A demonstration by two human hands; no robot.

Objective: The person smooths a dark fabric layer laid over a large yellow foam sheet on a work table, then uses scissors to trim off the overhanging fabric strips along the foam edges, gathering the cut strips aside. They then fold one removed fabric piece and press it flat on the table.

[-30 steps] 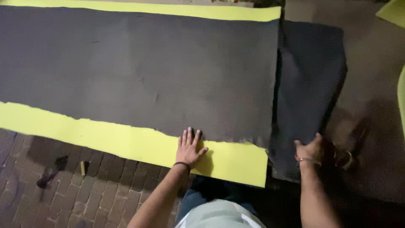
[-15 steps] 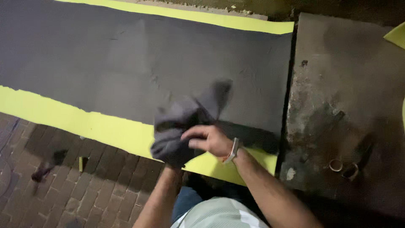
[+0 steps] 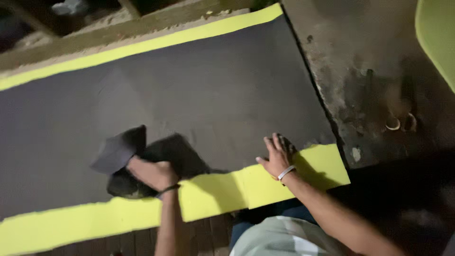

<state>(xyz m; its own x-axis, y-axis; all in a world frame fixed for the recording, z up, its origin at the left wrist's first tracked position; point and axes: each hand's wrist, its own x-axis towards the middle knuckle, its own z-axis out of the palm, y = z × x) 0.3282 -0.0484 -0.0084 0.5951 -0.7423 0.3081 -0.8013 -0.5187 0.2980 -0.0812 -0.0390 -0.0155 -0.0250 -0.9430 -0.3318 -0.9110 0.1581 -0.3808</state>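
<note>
My left hand [image 3: 152, 174] grips a bunched dark grey cloth [image 3: 124, 156] and presses it on the near part of a large dark grey sheet [image 3: 189, 95]. My right hand [image 3: 278, 155] lies flat with fingers spread near the sheet's right corner, partly on the yellow layer [image 3: 246, 187] that sticks out beneath it. A bracelet circles each wrist. The dark sheet lies on the yellow one, which shows as strips along the near and far edges.
A worn, stained concrete surface [image 3: 379, 85] lies to the right of the sheets, with small metal rings [image 3: 400, 123] on it. Another yellow piece [image 3: 438, 38] shows at the top right. Brick paving [image 3: 142, 239] runs along the near edge.
The loose dark cloth, first lying at the right, was pulled off and bunched. It passed from my right hand to my left, and my right hand now rests flat near the sheet's corner.
</note>
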